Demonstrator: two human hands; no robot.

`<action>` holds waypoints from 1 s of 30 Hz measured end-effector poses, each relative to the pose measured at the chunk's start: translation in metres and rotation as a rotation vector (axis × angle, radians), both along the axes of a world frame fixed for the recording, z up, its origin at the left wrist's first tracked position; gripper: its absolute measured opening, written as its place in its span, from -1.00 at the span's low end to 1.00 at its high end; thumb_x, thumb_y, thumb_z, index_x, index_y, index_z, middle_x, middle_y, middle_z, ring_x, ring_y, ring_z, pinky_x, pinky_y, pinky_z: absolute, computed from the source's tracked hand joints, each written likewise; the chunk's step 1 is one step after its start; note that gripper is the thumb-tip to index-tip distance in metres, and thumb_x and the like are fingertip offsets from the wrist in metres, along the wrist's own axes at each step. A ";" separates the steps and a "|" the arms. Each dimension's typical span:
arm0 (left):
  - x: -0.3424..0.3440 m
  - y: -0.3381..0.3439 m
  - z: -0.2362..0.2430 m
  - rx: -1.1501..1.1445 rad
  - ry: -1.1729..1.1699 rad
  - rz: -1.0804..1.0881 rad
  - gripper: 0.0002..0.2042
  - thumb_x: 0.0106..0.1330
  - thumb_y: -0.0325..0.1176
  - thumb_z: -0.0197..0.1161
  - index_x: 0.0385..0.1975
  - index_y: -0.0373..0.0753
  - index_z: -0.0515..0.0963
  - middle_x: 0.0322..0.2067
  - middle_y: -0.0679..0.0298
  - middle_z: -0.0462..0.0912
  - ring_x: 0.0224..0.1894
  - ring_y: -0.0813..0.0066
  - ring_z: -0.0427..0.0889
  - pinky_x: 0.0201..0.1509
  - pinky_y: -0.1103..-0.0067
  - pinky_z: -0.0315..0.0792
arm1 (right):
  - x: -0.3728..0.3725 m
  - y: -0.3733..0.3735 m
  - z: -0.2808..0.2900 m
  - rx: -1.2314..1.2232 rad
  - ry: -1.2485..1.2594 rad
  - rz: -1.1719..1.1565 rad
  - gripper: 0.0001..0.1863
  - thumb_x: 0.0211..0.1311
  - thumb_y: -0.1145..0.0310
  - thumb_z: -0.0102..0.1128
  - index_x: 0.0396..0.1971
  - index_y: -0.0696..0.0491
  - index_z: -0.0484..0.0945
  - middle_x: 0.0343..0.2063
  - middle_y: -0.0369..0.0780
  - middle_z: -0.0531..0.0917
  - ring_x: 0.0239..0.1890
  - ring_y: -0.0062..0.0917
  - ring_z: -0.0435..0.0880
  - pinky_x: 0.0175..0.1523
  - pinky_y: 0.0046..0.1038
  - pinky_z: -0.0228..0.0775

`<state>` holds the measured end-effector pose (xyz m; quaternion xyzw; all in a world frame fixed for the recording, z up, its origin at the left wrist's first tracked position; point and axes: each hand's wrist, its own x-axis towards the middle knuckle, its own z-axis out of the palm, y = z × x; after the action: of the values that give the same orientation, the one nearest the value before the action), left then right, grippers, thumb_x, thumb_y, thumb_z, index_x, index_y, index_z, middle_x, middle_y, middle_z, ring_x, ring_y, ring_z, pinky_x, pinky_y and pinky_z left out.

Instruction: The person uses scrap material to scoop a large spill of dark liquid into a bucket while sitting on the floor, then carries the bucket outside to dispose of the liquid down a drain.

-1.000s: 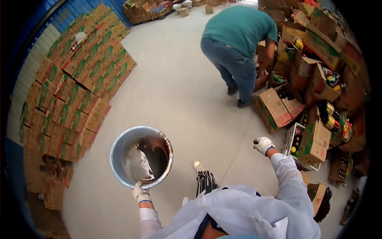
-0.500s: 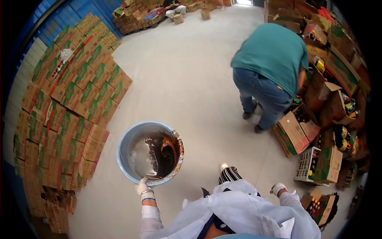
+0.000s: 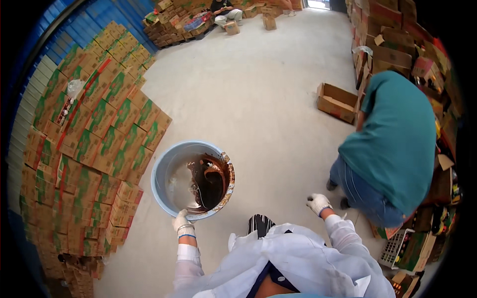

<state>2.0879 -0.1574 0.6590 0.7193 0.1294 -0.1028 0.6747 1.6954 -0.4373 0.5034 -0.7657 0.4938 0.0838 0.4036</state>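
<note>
**Carrying a messy basin one-handed: keep it level**

The left hand [image 3: 182,222], in a white work glove, is clamped on the near rim of a big grey-blue basin [image 3: 169,164], held out in front of the body above the concrete floor [image 3: 258,89]. Inside there's a pool of cloudy liquid and a thick smear of dark brown gunk [image 3: 211,179] piled toward the right side, with some crusted along that rim. The right hand [image 3: 317,202], also gloved, is off to the side holding nothing, fingers loosely curled, well apart from the basin.

My take on doing this bit well: the weight looks lopsided toward the brown side, so a one-handed rim grip will want to tip that way. I'd bring the free hand onto the far or right rim to level it, and walk slow so the liquid doesn't slosh.

Also mind the route. There's a wall of stacked green and orange cartons [image 3: 89,149] close on the left, and a person in a teal shirt [image 3: 397,139] bent over boxes on the right. Staying in the gap between them seems safest.
</note>
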 end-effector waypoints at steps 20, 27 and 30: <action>0.319 -0.449 0.022 -0.028 -0.047 -0.409 -0.79 0.02 -0.58 0.16 -0.31 -0.38 0.37 -0.43 0.11 0.50 -0.51 0.25 0.55 -0.54 0.32 0.53 | 0.125 -0.154 -0.029 0.389 0.453 -0.485 -0.67 -0.11 0.16 0.21 -0.29 -0.07 0.63 -0.15 -0.15 0.57 -0.07 -0.31 0.54 0.01 -0.34 0.38; 0.440 -0.606 0.012 -0.038 0.124 -0.531 -0.73 0.09 -0.55 0.10 -0.17 -0.39 0.36 -0.28 0.08 0.52 -0.32 0.18 0.58 -0.37 0.25 0.58 | 0.165 -0.194 -0.054 0.413 0.559 -0.527 -0.68 -0.01 0.10 0.09 -0.28 -0.09 0.62 -0.20 -0.15 0.59 -0.12 -0.28 0.55 -0.01 -0.31 0.39; 0.450 -0.705 0.022 -0.089 0.159 -0.581 -0.75 0.11 -0.53 0.10 -0.20 -0.43 0.36 -0.28 0.08 0.52 -0.30 0.18 0.57 -0.32 0.26 0.58 | 0.189 -0.298 -0.030 0.309 0.427 -0.750 -0.71 -0.05 0.21 0.11 -0.31 -0.03 0.62 -0.22 -0.08 0.58 -0.13 -0.23 0.55 -0.01 -0.29 0.38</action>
<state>2.5377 -0.8625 0.6811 0.6857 -0.0340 -0.3532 0.6356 1.8846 -0.7357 0.4733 -0.4303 0.7907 0.1606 0.4047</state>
